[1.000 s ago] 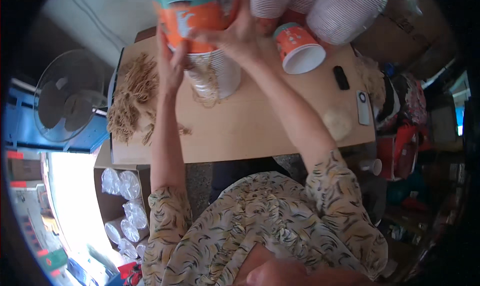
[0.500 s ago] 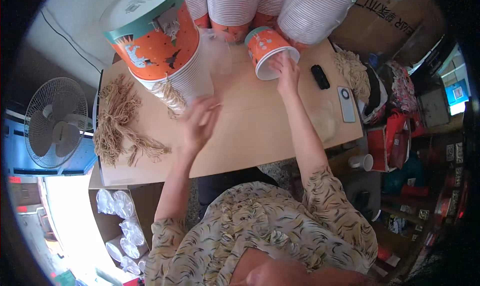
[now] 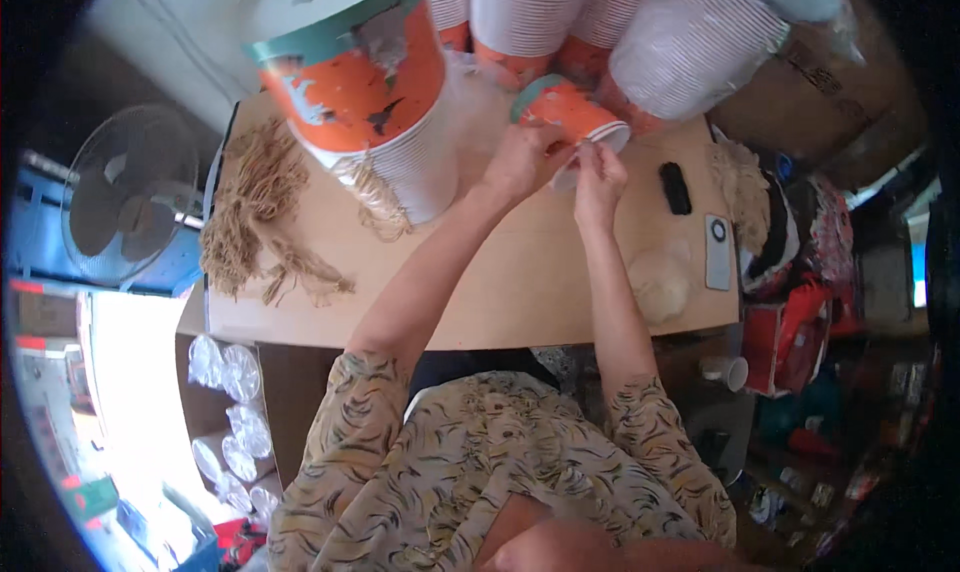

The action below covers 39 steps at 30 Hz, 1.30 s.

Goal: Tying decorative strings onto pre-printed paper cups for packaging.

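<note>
An orange and green paper bucket [image 3: 572, 112] lies on its side on the table, its white rim turned toward me. Both hands meet at that rim. My left hand [image 3: 522, 162] is closed, its bent fingertips against the side of the bucket; whatever is between them is too small to make out. With thumb and fingers, my right hand [image 3: 600, 180] pinches the bucket's rim. To the left, a tall upside-down stack of the same buckets [image 3: 385, 92] has tan twine strands [image 3: 370, 194] hanging by its lower rims.
A heap of tan twine [image 3: 255, 197] covers the table's left side. More bucket stacks [image 3: 530, 17], one in clear plastic [image 3: 690, 52], stand behind. A black object [image 3: 675, 188] and a grey remote-like device [image 3: 717, 252] lie at the right. A fan [image 3: 125, 187] stands left.
My left hand has moved from beside the tall stack over to the bucket. My right hand has come out of the bucket's mouth to its rim. The view has shifted.
</note>
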{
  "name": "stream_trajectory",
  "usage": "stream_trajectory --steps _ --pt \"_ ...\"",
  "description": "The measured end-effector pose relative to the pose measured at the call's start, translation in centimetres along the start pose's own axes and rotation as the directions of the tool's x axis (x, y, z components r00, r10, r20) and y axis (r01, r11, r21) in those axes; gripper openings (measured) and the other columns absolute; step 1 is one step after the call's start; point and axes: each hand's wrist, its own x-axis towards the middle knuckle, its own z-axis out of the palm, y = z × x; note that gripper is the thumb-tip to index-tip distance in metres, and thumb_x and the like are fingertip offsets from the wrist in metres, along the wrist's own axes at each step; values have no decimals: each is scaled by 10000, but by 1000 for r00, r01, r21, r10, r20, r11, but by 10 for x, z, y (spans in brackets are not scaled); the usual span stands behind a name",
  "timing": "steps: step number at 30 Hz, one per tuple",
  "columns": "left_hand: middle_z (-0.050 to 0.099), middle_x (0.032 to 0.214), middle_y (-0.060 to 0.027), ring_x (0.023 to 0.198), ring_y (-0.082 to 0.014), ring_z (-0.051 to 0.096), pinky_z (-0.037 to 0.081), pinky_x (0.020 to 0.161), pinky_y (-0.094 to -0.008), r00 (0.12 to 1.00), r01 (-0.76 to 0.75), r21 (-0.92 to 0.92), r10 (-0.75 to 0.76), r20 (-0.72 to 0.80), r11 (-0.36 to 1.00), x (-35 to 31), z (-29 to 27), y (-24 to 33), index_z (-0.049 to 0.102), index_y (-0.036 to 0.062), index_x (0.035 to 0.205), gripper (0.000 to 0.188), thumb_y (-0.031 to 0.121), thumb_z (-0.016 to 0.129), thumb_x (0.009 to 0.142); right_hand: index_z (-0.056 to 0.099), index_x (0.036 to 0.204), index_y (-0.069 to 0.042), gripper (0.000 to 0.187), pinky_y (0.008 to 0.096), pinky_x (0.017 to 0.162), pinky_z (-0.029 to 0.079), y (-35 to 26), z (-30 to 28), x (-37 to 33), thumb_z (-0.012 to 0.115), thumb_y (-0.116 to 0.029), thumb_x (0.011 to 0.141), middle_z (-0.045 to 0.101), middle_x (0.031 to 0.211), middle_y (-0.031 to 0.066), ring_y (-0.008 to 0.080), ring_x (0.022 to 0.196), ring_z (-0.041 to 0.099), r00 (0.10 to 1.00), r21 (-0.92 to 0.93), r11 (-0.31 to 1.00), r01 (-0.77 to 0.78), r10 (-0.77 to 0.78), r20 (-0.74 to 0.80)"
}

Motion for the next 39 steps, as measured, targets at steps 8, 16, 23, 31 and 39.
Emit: stream_trajectory --steps 8,16,23,31,39 --pt "687 787 -185 778 -385 700 559 694 -505 989 143 165 -147 10 976 -7 25 11 674 62 812 187 240 729 798 655 988 29 131 267 752 502 -3 -10 -14 610 -94 985 677 901 15 104 821 615 990 -155 982 112 -123 -65" --pt "692 858 -201 824 -400 678 549 717 -515 976 169 124 -148 -163 978 -28 -8 -20 679 8 908 180 176 683 842 627 1059 49 149 257 697 470 -36 -63 -105 561 -64 988 651 917 16 76 811 578 958 -240 928 284 -266 107" --pt "746 1002 -111 905 -193 734 604 791 -307 870 440 -376 -490 -45 815 -202 -108 14 717 9 1113 225 19 699 889 578 853 -17 144 203 559 331 -121 -77 -160 598 -100 969 523 750 -56 6 659 428 921 -205 978 -38 113 372" --pt "722 803 -36 678 -105 647 516 623 -263 521 707 -85 -598 -610 702 -314 -269 -77 737 -1 1033 208 182 695 944 591 963 -65 150 263 534 403 -70 -3 -203 602 -211 992 586 782 9 89 610 527 658 222 675 -704 502 562" --pt "725 717 -72 677 -151 706 551 651 -315 448 847 105 -593 -669 521 -306 -289 -126 746 31 888 314 330 806 815 609 998 -43 181 317 621 467 -24 4 -235 593 -224 1005 614 819 41 138 693 582 623 285 585 -759 526 579"
